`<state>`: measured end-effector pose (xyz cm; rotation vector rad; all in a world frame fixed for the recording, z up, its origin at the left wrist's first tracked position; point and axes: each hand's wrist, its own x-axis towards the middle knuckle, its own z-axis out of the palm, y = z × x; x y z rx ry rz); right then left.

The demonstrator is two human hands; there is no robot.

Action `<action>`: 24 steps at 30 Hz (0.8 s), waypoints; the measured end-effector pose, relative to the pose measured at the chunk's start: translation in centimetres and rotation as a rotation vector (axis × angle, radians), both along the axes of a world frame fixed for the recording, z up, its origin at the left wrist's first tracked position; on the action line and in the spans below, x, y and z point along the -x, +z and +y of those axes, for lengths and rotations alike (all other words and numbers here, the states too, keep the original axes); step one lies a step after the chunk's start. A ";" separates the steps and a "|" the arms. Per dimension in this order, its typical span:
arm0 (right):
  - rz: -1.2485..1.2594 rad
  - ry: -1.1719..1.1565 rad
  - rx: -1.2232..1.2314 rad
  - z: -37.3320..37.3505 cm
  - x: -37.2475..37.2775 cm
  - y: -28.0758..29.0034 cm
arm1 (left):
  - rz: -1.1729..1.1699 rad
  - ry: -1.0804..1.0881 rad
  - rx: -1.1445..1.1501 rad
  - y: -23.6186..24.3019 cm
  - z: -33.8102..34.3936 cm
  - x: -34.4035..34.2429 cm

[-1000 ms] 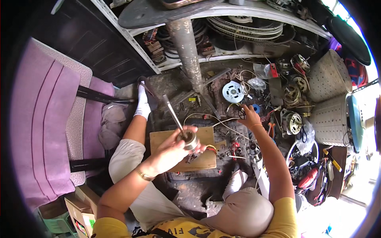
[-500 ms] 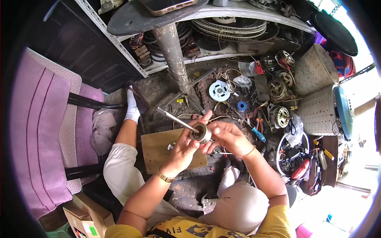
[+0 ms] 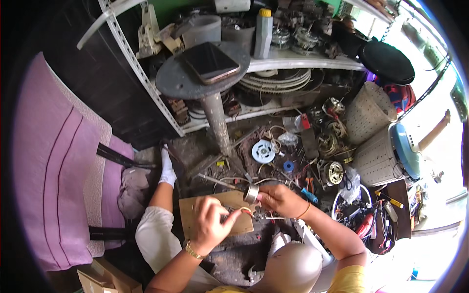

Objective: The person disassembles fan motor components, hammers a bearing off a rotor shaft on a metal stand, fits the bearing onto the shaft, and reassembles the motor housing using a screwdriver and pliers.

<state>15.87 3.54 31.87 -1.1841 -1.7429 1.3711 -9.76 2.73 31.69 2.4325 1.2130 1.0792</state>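
My right hand (image 3: pixel 282 199) grips a short, shiny metal cylinder (image 3: pixel 251 194) between thumb and fingers, above the far right part of a wooden board (image 3: pixel 191 209). A long thin pale rod (image 3: pixel 215 180) juts from the cylinder to the left, like a rotor on its shaft. My left hand (image 3: pixel 213 225) is off the cylinder, over the board, with loosely bent fingers and the thumb held apart; I see nothing in it. Wires with a reddish end (image 3: pixel 247 211) show just beyond the left thumb.
Ahead stands a round stool (image 3: pixel 168 80) with a phone (image 3: pixel 211 62) on it. On the floor lie a white slotted disc (image 3: pixel 263 152), a blue ring (image 3: pixel 288 166) and a motor (image 3: pixel 330 173). Perforated bins (image 3: pixel 376 156) stand right; a purple-covered chair (image 3: pixel 58 171) is at left.
My left hand has let go of the metal cylinder and drawn back toward me and to the left. My right hand now holds the cylinder alone. The view has tilted up.
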 end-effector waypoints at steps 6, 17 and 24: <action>-0.408 0.021 -0.427 -2.2 2.1 4.3 | 0.532 -0.272 0.031 5.1 2.9 -0.7; -0.258 -0.100 0.050 1.0 -3.6 -5.2 | 0.327 -0.296 0.455 2.4 5.2 2.2; -1.100 -0.245 0.084 10.2 -9.1 -30.2 | -0.238 -0.227 0.534 0.7 7.0 4.4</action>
